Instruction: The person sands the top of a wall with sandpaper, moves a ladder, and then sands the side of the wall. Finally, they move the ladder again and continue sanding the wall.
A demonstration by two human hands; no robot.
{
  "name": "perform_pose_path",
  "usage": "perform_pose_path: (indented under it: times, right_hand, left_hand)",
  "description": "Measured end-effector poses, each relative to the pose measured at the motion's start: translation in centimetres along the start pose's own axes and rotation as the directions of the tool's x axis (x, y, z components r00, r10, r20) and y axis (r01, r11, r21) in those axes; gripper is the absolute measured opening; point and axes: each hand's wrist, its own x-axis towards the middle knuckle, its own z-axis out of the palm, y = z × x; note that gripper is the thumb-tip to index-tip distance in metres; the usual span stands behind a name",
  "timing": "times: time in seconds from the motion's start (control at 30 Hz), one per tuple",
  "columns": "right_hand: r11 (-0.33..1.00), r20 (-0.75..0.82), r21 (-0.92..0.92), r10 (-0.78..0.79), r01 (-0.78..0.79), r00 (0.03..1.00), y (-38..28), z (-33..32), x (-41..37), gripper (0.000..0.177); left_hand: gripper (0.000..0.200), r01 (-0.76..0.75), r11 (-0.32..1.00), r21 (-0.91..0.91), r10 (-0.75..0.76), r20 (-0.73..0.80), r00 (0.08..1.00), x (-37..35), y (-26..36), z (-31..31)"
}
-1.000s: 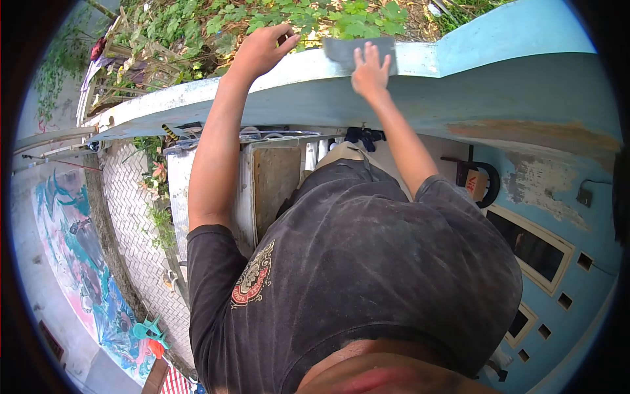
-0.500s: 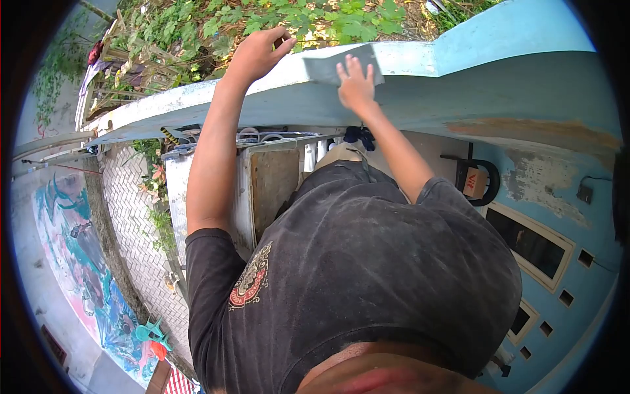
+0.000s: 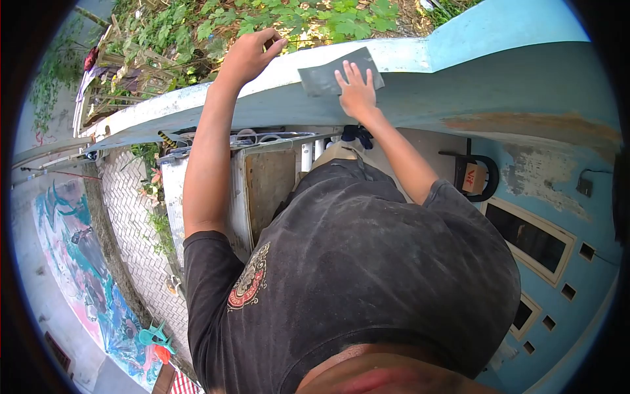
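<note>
My right hand [image 3: 358,95] lies flat with spread fingers on a dark grey sheet of sandpaper [image 3: 319,79]. It presses the sheet against the pale blue wall [image 3: 420,92], just below the white, worn top edge. One corner of the sheet reaches up over that edge. To the left, my left hand [image 3: 252,56] hangs over the wall top with loosely bent fingers and a gap between them. Nothing shows in it.
Leafy plants [image 3: 328,20] grow beyond the wall. Below it on the left stands a worn board-sided cabinet [image 3: 270,187]. A dark chair [image 3: 489,180] with a Vit carton [image 3: 474,177] is at the right, near a peeling blue wall [image 3: 545,177]. Paving and a painted mural lie far left.
My right hand and the sandpaper have slid slightly down from the wall's top edge onto its side face. My left hand keeps nearly the same pose. The view has shifted a little.
</note>
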Motion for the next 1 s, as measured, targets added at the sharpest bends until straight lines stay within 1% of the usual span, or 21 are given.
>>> perform_pose_path:
  times: [0.07,0.13,0.17,0.2,0.23,0.3,0.37,0.4,0.43,0.47,0.53,0.6,0.63,0.67,0.7,0.77,0.83,0.9,0.93,0.97,1.0]
  right_hand:
    - [0.979,-0.007,0.048,-0.198,0.198,0.980,0.2,1.4,-0.1,0.066]
    - [0.999,-0.061,0.039,-0.029,0.032,0.998,3.6,-0.3,1.7,0.064]
    - [0.998,-0.164,0.013,0.056,-0.055,0.985,6.5,-0.3,3.1,0.062]
    - [0.990,-0.251,0.026,0.138,-0.136,0.958,9.0,-0.5,4.6,0.061]
    - [0.985,-0.239,0.046,0.172,-0.166,0.956,10.1,-1.5,5.2,0.062]
    - [0.965,-0.145,-0.059,0.244,-0.254,0.959,7.6,-2.1,5.0,0.064]
    - [0.990,-0.076,-0.053,0.125,-0.130,0.989,1.7,-1.5,3.8,0.065]
    - [0.999,-0.014,-0.049,-0.003,0.002,1.000,-2.0,0.1,2.9,0.064]
    - [0.991,0.045,-0.036,-0.131,0.132,0.990,-4.6,1.5,2.4,0.064]
    - [0.991,0.046,-0.037,-0.130,0.132,0.990,-5.1,2.1,2.4,0.064]
    - [0.966,0.121,0.079,-0.256,0.248,0.959,-5.8,2.1,3.2,0.062]
    - [0.990,0.109,0.017,-0.140,0.139,0.984,-2.2,0.7,5.5,0.061]
    - [0.998,0.000,-0.040,-0.051,0.051,0.999,0.7,0.0,6.4,0.061]
    - [1.000,-0.171,0.014,0.021,-0.019,0.985,4.0,0.7,8.0,0.063]
    - [0.994,-0.218,0.054,0.105,-0.096,0.970,5.4,-0.6,8.8,0.065]
    - [0.982,-0.100,-0.022,0.185,-0.188,0.978,4.4,-1.0,8.5,0.064]
    - [0.986,-0.103,-0.095,0.128,-0.138,0.986,-0.9,-0.1,6.9,0.065]
    - [0.993,-0.026,0.050,-0.102,0.103,0.994,-7.1,2.8,4.9,0.067]
    - [0.982,-0.020,0.057,-0.178,0.178,0.984,-9.2,4.1,3.8,0.067]
    - [0.966,-0.013,0.064,-0.251,0.251,0.968,-10.2,4.7,3.2,0.066]
    - [0.965,-0.017,0.065,-0.252,0.253,0.967,-9.6,4.1,3.8,0.066]
  left_hand:
    - [0.033,0.001,1.000,-0.001,-0.001,0.012,1.000,-0.3,0.3,0.0]
    - [0.034,0.012,1.000,0.006,-0.013,0.009,1.000,-0.2,0.1,-0.3]
    - [0.033,0.006,1.000,0.012,-0.006,0.000,1.000,-0.2,-0.2,0.0]
    - [0.033,0.001,1.000,0.016,-0.001,-0.009,1.000,-0.4,-0.4,0.2]
    - [0.033,0.008,1.000,0.015,-0.008,-0.006,1.000,-0.4,-0.5,0.4]
    - [0.033,-0.124,0.992,0.030,0.126,-0.085,0.988,-0.3,-0.7,0.6]
    - [0.033,-0.109,0.994,0.022,0.111,-0.075,0.991,-0.1,-0.7,0.5]
    - [0.033,-0.094,0.995,0.014,0.095,-0.060,0.994,-0.1,-0.6,0.5]
    - [0.033,-0.094,0.995,0.016,0.094,-0.062,0.994,-0.1,-0.5,0.3]
    - [0.033,-0.078,0.997,0.013,0.078,-0.047,0.996,-0.2,-0.2,0.1]
    - [0.033,-0.059,0.998,0.017,0.060,-0.035,0.998,-0.2,-0.5,0.1]
    - [0.034,-0.076,0.997,0.014,0.077,-0.066,0.995,-0.4,-0.9,0.5]
    - [0.034,-0.069,0.998,0.015,0.069,-0.066,0.995,-0.5,-1.0,0.5]
    - [0.034,-0.078,0.997,0.018,0.079,-0.079,0.994,-0.5,-1.1,0.6]
    - [0.034,-0.089,0.996,0.022,0.091,-0.093,0.992,-0.5,-0.9,0.5]
    - [0.034,-0.076,0.997,0.022,0.078,-0.081,0.994,-0.5,-0.6,0.4]
    - [0.033,-0.071,0.997,0.039,0.073,-0.073,0.995,-0.2,-0.5,0.4]
    - [0.033,-0.058,0.998,0.036,0.060,-0.054,0.997,-0.2,-0.3,0.1]
    - [0.032,-0.048,0.998,0.033,0.049,-0.030,0.998,-0.1,-0.2,0.1]
    - [0.032,-0.050,0.998,0.033,0.051,-0.028,0.998,-0.1,-0.3,0.3]
    - [0.032,-0.080,0.996,0.043,0.082,-0.059,0.995,-0.2,-0.6,0.5]
